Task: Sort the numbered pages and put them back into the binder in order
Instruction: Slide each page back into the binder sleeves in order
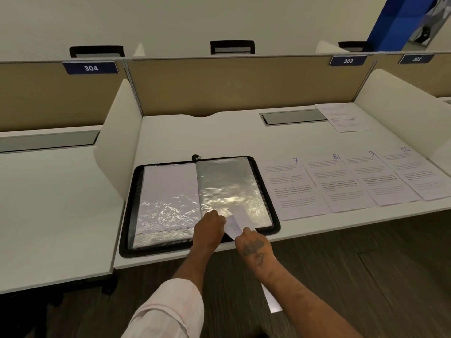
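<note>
A black zip binder (pixel 275 224) lies open on the white desk, showing two shiny plastic sleeves. The left sleeve (pixel 168 198) holds a page. At the bottom edge of the right sleeve (pixel 229 189), a white page (pixel 233 226) sticks out. My left hand (pixel 210 228) pinches the sleeve's lower edge beside that page. My right hand (pixel 253 242) grips the page's lower end. To the right of the binder lie pages numbered 7 (pixel 292 186), 8 (pixel 339 181), 9 (pixel 378 176) and 10 (pixel 415 172), overlapping in a row.
One more printed page (pixel 344 117) lies at the desk's back right, by a grey cable hatch (pixel 292 117). White side dividers (pixel 119 142) flank the desk. A tan back panel carries signs 304 and 303. Dark floor lies below the front edge.
</note>
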### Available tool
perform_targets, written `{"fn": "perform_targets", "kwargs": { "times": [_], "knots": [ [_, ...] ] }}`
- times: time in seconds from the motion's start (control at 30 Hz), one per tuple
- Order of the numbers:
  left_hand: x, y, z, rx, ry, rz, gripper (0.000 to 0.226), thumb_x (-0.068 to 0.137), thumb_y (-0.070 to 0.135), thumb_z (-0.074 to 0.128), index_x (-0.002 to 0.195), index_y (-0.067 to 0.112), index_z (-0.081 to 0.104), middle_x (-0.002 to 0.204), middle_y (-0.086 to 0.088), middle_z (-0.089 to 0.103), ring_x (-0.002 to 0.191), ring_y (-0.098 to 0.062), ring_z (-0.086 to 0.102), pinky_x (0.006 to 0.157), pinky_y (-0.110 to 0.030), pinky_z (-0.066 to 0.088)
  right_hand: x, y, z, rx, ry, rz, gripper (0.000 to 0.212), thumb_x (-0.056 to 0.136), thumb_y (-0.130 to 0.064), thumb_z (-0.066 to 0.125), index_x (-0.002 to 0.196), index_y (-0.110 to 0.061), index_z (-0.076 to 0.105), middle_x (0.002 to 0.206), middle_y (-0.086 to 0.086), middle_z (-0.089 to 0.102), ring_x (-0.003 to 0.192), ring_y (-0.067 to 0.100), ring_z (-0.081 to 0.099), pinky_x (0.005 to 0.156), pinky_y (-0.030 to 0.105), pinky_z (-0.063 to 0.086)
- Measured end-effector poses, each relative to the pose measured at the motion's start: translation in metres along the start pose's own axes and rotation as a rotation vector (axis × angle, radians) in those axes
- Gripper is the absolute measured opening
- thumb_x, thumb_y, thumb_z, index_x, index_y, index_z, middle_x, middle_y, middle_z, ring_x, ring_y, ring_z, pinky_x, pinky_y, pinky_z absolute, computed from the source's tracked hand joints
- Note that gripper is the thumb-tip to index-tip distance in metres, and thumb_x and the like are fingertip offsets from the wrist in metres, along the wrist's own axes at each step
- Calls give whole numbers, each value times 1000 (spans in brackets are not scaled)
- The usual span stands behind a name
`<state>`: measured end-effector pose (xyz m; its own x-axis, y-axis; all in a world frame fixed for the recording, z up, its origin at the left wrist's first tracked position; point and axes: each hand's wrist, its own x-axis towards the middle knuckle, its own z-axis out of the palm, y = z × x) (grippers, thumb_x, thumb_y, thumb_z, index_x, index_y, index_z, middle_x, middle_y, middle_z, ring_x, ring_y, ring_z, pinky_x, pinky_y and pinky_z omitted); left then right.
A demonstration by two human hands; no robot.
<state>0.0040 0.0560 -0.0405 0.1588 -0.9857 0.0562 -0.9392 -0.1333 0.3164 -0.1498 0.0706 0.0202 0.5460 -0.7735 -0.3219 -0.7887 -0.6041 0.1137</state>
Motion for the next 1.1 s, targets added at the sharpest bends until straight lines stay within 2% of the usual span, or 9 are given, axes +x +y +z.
{"fn": "perform_targets", "kwargs": {
  "times": [0.17, 0.33, 0.5, 0.6, 0.73, 0.8, 0.87, 0.97, 1.1],
  "knots": [
    [-3, 0, -3, 97, -7, 55, 15, 96, 19, 54, 98, 16, 68, 93, -1, 60, 84, -19, 60, 64, -31, 48, 14, 0, 2, 120, 23, 17, 30, 98, -16, 54, 126, -6, 55, 123, 13, 56, 107, 26, 61, 91, 34, 50],
    [3, 5, -1, 64, 53, 74, 23, 99, 28, 52, 95, 15, 69, 89, 0, 62, 78, -17, 60, 62, -30, 50, 18, 6, 0, 361, 71, 97, 53, 91, -54, 57, 121, -10, 57, 116, 8, 58, 101, 23, 63, 87, 31, 50],
    [13, 21, -2, 4, 132, 95, 25, 99, 29, 51, 88, 15, 67, 81, 1, 59, 69, -16, 58, 56, -28, 44, 15, 23, 11, 569, 185, 177, 27, 100, -32, 51, 120, -15, 58, 117, 4, 59, 101, 16, 61, 84, 23, 48],
    [22, 34, -1, -8, 151, 108, 20, 95, 26, 59, 80, 17, 66, 74, 3, 57, 62, -15, 56, 49, -27, 40, 12, 30, 19, 792, 243, 266, 22, 98, -26, 55, 118, -17, 54, 108, 2, 62, 96, 15, 63, 82, 27, 54],
    [29, 49, 3, 2, 161, 167, 14, 87, 19, 69, 73, 15, 66, 68, 2, 57, 55, -14, 53, 44, -24, 33, 10, 37, 34, 1092, 261, 442, 33, 96, -23, 59, 122, -28, 39, 103, 2, 61, 86, 15, 66, 71, 34, 61],
    [30, 53, 7, 25, 154, 197, 15, 84, 17, 72, 71, 16, 65, 66, 3, 55, 52, -12, 49, 41, -24, 36, 12, 39, 39, 1232, 244, 546, 43, 96, -26, 58, 130, -32, 33, 105, 2, 63, 84, 16, 67, 69, 35, 61],
    [28, 54, 13, 36, 132, 218, 12, 84, 17, 73, 74, 17, 66, 67, 4, 56, 53, -10, 49, 42, -24, 41, 17, 42, 40, 1316, 209, 649, 41, 97, -27, 57, 133, -28, 37, 106, 2, 64, 84, 16, 67, 65, 32, 60],
    [22, 52, 19, 31, 133, 255, 9, 82, 17, 74, 77, 17, 67, 70, 3, 59, 56, -12, 52, 44, -25, 44, 30, 47, 43, 1362, 166, 714, 29, 97, -28, 57, 124, -19, 54, 106, 4, 67, 82, 17, 68, 59, 26, 56],
    [21, 46, 23, 39, 144, 263, 10, 80, 20, 77, 86, 17, 70, 78, 2, 65, 63, -12, 60, 49, -24, 48, 49, 53, 42, 1397, 188, 744, 24, 96, -29, 60, 116, -17, 58, 104, 6, 68, 80, 18, 68, 51, 22, 50]
  ]
}}
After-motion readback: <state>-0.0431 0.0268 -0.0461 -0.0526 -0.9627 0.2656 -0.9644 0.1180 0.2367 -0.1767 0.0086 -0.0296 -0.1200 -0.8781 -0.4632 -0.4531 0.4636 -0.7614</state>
